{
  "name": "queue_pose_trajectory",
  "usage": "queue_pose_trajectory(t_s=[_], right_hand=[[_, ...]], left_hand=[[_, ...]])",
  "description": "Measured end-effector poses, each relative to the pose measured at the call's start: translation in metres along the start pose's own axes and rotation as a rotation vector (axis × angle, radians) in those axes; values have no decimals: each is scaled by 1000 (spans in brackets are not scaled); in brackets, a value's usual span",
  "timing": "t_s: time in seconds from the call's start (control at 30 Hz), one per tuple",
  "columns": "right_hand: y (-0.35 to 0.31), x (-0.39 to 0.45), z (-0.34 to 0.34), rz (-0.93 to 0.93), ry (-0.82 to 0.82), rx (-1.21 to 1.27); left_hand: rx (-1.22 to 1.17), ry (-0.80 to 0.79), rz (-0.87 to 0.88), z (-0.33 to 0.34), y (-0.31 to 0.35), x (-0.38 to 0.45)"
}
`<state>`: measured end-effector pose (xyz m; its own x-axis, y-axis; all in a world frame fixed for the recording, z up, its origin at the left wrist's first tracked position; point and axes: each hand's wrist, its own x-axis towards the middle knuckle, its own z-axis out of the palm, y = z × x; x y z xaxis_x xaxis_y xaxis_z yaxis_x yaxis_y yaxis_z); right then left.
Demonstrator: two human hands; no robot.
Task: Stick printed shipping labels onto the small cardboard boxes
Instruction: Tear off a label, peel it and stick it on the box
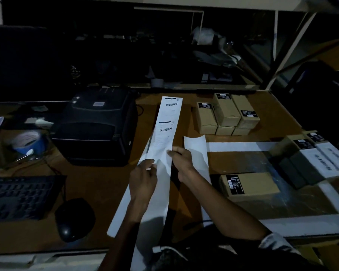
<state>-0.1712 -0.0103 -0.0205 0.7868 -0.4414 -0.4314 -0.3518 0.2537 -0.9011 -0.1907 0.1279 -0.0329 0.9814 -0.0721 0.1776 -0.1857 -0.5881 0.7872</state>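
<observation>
Room: we see a dim workspace with pale shelf posts [275, 34] behind the brown desk [98, 188].
Far left: a keyboard [18, 198], a mouse [74, 218] and a blue tape roll [27, 141].
Printer: a black label printer [98, 124] sits left of centre.
Label strip: we hold a long strip of printed labels [165, 133] upright over the desk's middle.
Left hand [143, 182]: pinches the strip's lower left edge.
Right hand [181, 163]: grips its right edge.
Boxes: 1 cardboard box [249, 185] lies just right of our arms; a stack of boxes [227, 114] stands farther back.
</observation>
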Motion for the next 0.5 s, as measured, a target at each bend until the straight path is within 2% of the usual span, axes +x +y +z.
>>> queue_pose_trajectory(t_s=[0.07,0.13,0.33,0.5], right_hand=[[0,-5,-8,-30,-46,67],[1,-8,-16,-56,-71,125],[7,-13,-34,-174,-128,191],[11,-11,-42,-234,-148,176]], left_hand=[[-107,13,13,-8,8,9],[-162,11,97,-11,14,20],[-9,-168,319,8,39,50],[51,-291,352,16,39,66]])
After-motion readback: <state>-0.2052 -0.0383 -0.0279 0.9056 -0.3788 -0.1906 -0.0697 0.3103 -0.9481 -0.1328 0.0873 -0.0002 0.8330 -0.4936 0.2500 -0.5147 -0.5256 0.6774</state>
